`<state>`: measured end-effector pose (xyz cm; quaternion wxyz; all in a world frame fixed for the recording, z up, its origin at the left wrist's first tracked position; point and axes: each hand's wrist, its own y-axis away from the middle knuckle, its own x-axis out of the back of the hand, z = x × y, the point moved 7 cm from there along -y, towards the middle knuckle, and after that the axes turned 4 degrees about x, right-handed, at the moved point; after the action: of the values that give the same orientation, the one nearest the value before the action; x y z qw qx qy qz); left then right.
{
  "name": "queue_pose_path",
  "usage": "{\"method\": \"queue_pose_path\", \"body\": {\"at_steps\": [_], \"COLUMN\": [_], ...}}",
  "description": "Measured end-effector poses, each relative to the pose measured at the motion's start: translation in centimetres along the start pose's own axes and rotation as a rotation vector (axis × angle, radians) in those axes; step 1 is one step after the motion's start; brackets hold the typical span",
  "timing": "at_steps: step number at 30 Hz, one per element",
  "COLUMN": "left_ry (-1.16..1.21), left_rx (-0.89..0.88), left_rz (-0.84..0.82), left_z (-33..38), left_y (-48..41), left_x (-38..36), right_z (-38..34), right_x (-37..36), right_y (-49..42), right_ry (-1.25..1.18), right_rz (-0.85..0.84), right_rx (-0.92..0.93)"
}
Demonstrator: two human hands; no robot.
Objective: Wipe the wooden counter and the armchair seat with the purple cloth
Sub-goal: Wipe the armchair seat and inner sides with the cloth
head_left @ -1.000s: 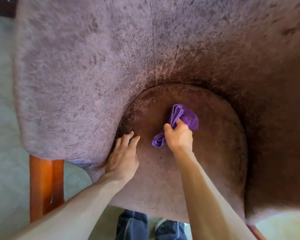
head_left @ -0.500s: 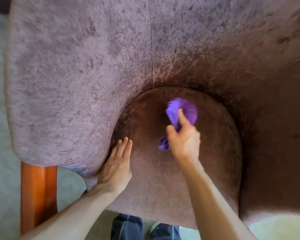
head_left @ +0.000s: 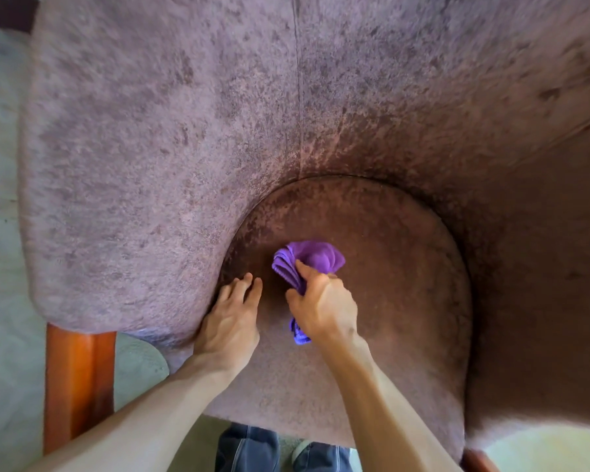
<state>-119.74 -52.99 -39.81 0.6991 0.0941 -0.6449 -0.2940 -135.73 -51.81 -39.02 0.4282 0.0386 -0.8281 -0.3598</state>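
**Head view: cloth bunched in the right hand, working the armchair seat**

Head camera looks straight down on a large mauve velvet-like armchair [head_left: 171,158], whose curved back and arms fill the frame from nine o'clock round to three. Its rounded seat cushion [head_left: 399,301] of the same mottled fabric sits at the centre and runs toward six o'clock. An orange-brown wooden chair leg [head_left: 77,383] stands at eight o'clock on pale carpet [head_left: 0,253]. No wooden worktop is in sight, so I cannot tell how that part of the task stands.

At the centre, the right hand [head_left: 322,308] has its fingers closed around a small crumpled purple microfibre cloth [head_left: 315,257]; the bulk fans out toward twelve o'clock on the cushion, and a tail hangs out below the palm. Just beside it at nine o'clock, the left hand [head_left: 230,318] lies flat with fingers spread and empty, pressed where cushion meets arm.

By its look the cloth is light, soft and limp, so it will fold and slip rather than hold shape; a bunched grip at its middle, as now, seems best, with the loose folds pressed down for contact. The plush pile probably drags against it.
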Motion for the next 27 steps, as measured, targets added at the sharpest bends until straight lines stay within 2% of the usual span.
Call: {"method": "queue_pose_path", "body": {"at_steps": [3,8,11,13,18,20,24,27], "left_ry": [-0.018,-0.014,-0.006,-0.010,-0.019,-0.029,-0.028,-0.019], "left_rx": [-0.002,-0.006,-0.009,-0.008,-0.005,-0.003,-0.002,0.004], "left_rz": [0.009,-0.010,-0.039,-0.051,-0.052,-0.045,-0.028,-0.035], "left_z": [0.0,-0.1,0.0,0.1,0.0,-0.1,0.3,0.2], "left_y": [0.1,0.0,-0.1,-0.1,-0.5,-0.4,-0.3,-0.4], "left_x": [-0.1,-0.1,0.2,0.3,-0.1,-0.3,0.0,0.1], "right_z": [0.2,4.5,6.8,7.2,4.4,3.7,2.5,1.9], "right_x": [2.8,3.7,2.8,3.1,5.9,5.1,0.7,-0.1], "right_y": [-1.4,-0.2,2.5,3.1,0.9,-0.6,0.9,1.8], "right_ry": [0.140,0.287,0.222,0.152,-0.107,-0.138,-0.083,-0.040], "right_rz": [0.080,-0.005,-0.048,-0.020,0.256,0.206,-0.025,-0.028], "right_rx": [0.061,-0.017,-0.110,-0.159,-0.142,-0.180,-0.138,-0.069]}}
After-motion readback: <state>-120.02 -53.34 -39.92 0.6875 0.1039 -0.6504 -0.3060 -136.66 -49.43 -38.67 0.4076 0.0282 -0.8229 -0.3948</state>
